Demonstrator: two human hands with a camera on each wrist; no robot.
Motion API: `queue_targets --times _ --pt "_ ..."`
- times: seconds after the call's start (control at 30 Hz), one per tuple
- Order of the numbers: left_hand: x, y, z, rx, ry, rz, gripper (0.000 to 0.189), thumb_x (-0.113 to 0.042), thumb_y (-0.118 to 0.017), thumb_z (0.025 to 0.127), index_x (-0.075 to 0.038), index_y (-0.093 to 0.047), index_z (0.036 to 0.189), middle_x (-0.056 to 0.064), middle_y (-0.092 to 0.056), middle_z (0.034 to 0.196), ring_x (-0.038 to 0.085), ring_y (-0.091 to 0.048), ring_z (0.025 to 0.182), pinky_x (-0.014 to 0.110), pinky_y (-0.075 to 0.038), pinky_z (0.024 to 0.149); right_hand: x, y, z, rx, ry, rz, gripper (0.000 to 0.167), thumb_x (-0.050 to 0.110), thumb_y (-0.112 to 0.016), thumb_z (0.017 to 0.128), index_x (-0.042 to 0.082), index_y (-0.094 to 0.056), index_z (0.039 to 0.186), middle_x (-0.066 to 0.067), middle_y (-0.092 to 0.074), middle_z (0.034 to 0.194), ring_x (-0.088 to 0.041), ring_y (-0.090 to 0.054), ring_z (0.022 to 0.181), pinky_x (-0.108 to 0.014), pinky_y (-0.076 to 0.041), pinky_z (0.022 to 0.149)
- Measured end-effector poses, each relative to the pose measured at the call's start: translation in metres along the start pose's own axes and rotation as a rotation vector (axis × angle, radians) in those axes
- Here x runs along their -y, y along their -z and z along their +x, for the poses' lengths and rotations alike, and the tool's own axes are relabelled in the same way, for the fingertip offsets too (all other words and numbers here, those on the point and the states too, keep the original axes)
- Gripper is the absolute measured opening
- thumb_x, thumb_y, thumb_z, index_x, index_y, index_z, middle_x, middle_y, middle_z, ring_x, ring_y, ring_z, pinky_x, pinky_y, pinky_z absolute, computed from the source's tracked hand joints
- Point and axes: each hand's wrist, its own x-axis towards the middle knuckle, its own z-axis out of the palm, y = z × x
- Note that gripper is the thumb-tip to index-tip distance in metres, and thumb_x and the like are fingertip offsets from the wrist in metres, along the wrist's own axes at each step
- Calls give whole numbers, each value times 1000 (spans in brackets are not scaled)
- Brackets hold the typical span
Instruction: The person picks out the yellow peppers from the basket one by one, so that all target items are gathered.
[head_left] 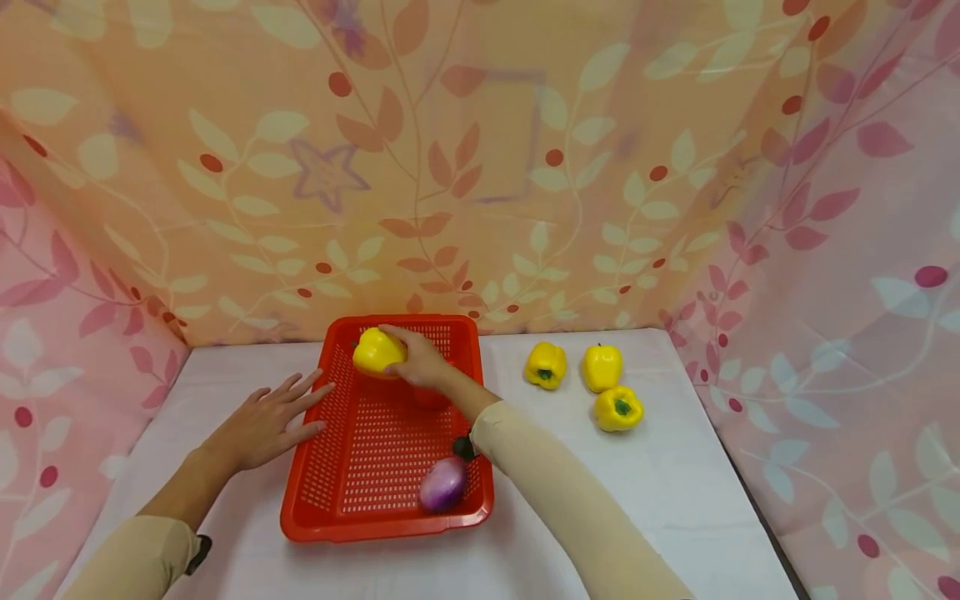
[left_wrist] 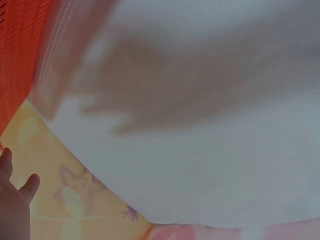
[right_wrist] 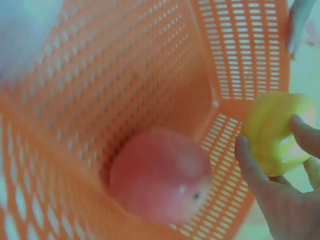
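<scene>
My right hand [head_left: 422, 358] grips a yellow bell pepper [head_left: 375, 354] over the back left part of a red plastic basket [head_left: 382, 433]. In the right wrist view, thumb and fingers hold the pepper [right_wrist: 275, 132] from its sides. A round red fruit [right_wrist: 160, 175] lies in the basket, mostly hidden under my right wrist in the head view. Near the basket's front right corner sits a purple-and-white rounded vegetable [head_left: 444, 483]. My left hand [head_left: 266, 425] is at the basket's left rim with fingers extended; whether they touch it I cannot tell.
Right of the basket, three more yellow bell peppers [head_left: 602, 368] lie grouped on the white-covered table [head_left: 570, 492]. Leaf-patterned cloth [head_left: 480, 167] hangs behind the table and along both sides.
</scene>
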Motion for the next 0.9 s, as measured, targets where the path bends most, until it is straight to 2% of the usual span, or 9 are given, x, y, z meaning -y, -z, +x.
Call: queue_targets --times 0.3,0.47,0.57,0.8,0.9 --pt "0 4 1 -17 -30 -8 69 -57 -50 98 -22 -36 156 12 -26 163 47 -26 144 73 -22 108 -4 43 -28 33 84 -48 71 8 -73 90 20 -42 152 -7 -54 142 -21 -55 117 -34 -45 104" --pt "1 0 1 2 -15 -17 69 -58 -48 98 -23 -34 156 11 -23 164 46 -23 146 73 -20 109 -16 65 -49 17 144 -60 71 10 -74 90 19 -42 152 -8 -53 144 -23 -55 119 -43 -45 106" --pt "1 -1 2 -3 -22 -16 69 -59 -48 99 -23 -34 156 12 -24 164 47 -23 145 73 -20 109 -26 76 -64 -6 171 -61 70 12 -74 90 20 -42 152 -7 -52 145 -23 -55 121 -44 -45 106" --pt "2 -2 0 -23 -30 -22 68 -58 -47 99 -23 -34 156 11 -24 164 46 -24 145 72 -21 109 -48 98 -96 -12 185 17 72 7 -73 91 17 -39 154 -7 -45 152 -33 -49 134 -31 -57 87" --pt "2 -2 0 -18 -23 -24 69 -59 -47 99 -24 -33 157 11 -23 164 46 -23 146 73 -20 109 -57 107 -109 -17 181 34 74 6 -73 90 15 -38 154 -7 -42 155 -35 -47 136 -30 -58 83"
